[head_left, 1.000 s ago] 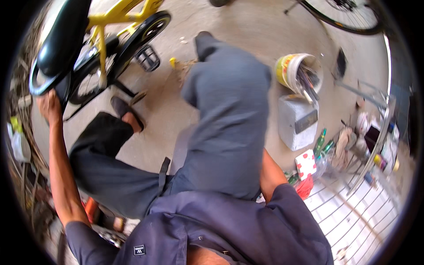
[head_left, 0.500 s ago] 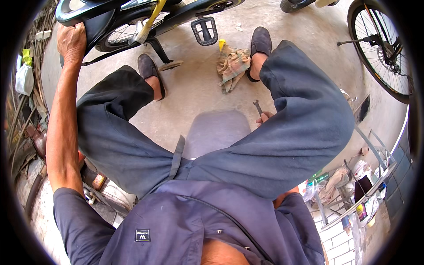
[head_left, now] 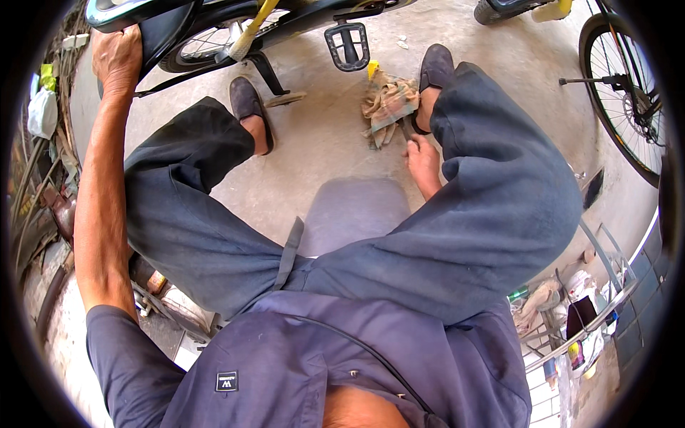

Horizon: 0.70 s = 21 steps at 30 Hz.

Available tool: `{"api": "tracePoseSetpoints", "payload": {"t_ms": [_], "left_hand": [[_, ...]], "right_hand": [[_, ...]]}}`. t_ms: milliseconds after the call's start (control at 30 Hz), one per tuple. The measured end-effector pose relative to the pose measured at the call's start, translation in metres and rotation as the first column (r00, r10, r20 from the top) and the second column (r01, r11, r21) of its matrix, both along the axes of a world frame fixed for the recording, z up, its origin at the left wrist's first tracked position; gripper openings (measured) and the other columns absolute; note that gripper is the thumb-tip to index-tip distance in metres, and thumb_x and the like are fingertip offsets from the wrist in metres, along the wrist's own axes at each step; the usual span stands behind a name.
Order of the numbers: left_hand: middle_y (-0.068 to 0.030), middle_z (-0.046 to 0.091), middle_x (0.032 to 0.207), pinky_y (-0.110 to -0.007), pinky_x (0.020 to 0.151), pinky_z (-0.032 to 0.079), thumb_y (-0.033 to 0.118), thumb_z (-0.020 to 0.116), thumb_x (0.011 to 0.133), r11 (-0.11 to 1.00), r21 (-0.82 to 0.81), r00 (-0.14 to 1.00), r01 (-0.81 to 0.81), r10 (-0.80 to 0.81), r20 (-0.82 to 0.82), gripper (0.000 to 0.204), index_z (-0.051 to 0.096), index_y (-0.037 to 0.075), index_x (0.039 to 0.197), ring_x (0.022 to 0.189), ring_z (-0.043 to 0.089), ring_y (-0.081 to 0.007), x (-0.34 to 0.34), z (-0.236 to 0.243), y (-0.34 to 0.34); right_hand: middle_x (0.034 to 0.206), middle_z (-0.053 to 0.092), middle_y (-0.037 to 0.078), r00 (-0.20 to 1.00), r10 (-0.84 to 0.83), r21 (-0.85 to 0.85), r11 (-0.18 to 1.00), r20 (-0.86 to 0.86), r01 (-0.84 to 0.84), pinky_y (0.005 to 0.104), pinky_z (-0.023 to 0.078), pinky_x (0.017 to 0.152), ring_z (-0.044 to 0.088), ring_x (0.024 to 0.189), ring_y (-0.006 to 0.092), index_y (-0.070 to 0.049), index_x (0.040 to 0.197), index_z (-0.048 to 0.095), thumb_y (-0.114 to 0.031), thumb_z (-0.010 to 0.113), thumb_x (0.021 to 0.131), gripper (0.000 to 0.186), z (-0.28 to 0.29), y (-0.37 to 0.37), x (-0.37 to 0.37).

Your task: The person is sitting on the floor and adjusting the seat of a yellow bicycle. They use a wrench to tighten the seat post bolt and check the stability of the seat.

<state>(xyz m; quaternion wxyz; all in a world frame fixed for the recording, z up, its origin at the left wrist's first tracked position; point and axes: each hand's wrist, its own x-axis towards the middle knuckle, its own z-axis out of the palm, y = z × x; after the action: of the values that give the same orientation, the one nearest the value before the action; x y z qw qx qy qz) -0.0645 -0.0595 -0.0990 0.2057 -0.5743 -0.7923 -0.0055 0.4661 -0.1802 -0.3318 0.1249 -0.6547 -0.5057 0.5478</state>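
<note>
My left hand (head_left: 116, 58) is closed against a dark curved part at the rear of the bicycle (head_left: 168, 39), under a rounded rim; its fingertips are partly hidden. Between my knees, my right hand (head_left: 424, 162) is closed round a wrench (head_left: 407, 129), mostly hidden by the fingers. The wrench's front end is close to a crumpled, stained cloth (head_left: 389, 105) lying on the floor beside my right shoe (head_left: 436, 65). Whether the two touch is unclear. A black pedal (head_left: 347, 46) hangs from the bicycle above the floor.
A kickstand (head_left: 266, 75) props the bicycle by my left shoe (head_left: 246, 98). I sit over a grey seat (head_left: 354, 207). Another bicycle wheel (head_left: 621, 93) stands at the far right. A metal rack (head_left: 606, 314) with clutter is behind on the right; branches and bags line the left.
My right hand, with the wrench, has come out from behind my right thigh and moved forward towards the cloth. My left hand keeps its hold. The whole view has shifted slightly.
</note>
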Motion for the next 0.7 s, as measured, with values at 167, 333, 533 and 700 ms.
{"api": "tracePoseSetpoints", "payload": {"t_ms": [167, 333, 533, 700], "left_hand": [[-0.0163, 0.062, 0.074, -0.045, 0.065, 0.047, 0.015, 0.051, 0.082, 0.967, 0.001, 0.927, 0.255, -0.244, -0.284, 0.019, 0.064, 0.004, 0.073, 0.073, 0.059, -0.0343, 0.003, -0.002, 0.001], [-0.0129, 0.065, 0.1, -0.04, 0.079, 0.046, 0.015, 0.057, 0.083, 0.914, -0.017, 0.907, 0.404, -0.403, -0.12, 0.015, 0.067, 0.009, 0.092, 0.091, 0.06, -0.0308, -0.027, -0.014, 0.002], [-0.0151, 0.062, 0.096, -0.04, 0.073, 0.045, 0.019, 0.053, 0.089, 0.986, -0.034, 0.986, 0.166, -0.167, -0.022, 0.021, 0.059, 0.006, 0.105, 0.088, 0.059, -0.0323, -0.052, -0.01, -0.012], [-0.013, 0.065, 0.106, -0.04, 0.079, 0.047, 0.012, 0.055, 0.078, 0.951, -0.228, 0.913, 0.209, -0.273, -0.302, 0.018, 0.068, 0.005, 0.087, 0.092, 0.06, -0.0324, -0.011, -0.004, -0.001]], "right_hand": [[0.069, 0.064, 0.012, 0.94, 0.338, 0.126, 0.935, -0.04, -0.331, 0.0351, 0.049, 0.065, 0.062, 0.063, 0.0225, -0.004, 0.112, 0.061, -0.015, 0.053, 0.087, 0.028, 0.009, 0.013, -0.023], [0.072, 0.064, 0.012, 0.977, 0.197, -0.256, 0.943, -0.083, -0.212, 0.034, 0.049, 0.064, 0.061, 0.065, 0.0225, -0.006, 0.111, 0.061, -0.016, 0.053, 0.089, 0.026, 0.018, -0.025, -0.02], [0.075, 0.064, 0.011, 0.993, 0.099, -0.396, 0.911, -0.07, -0.119, 0.0322, 0.048, 0.062, 0.059, 0.065, 0.0202, -0.006, 0.113, 0.059, -0.016, 0.052, 0.09, 0.027, 0.025, -0.045, 0.001], [0.077, 0.064, 0.01, 0.999, -0.04, -0.456, 0.89, -0.029, 0.023, 0.0307, 0.047, 0.06, 0.058, 0.065, 0.0183, -0.006, 0.116, 0.058, -0.017, 0.051, 0.091, 0.028, 0.027, -0.067, 0.03]]}}
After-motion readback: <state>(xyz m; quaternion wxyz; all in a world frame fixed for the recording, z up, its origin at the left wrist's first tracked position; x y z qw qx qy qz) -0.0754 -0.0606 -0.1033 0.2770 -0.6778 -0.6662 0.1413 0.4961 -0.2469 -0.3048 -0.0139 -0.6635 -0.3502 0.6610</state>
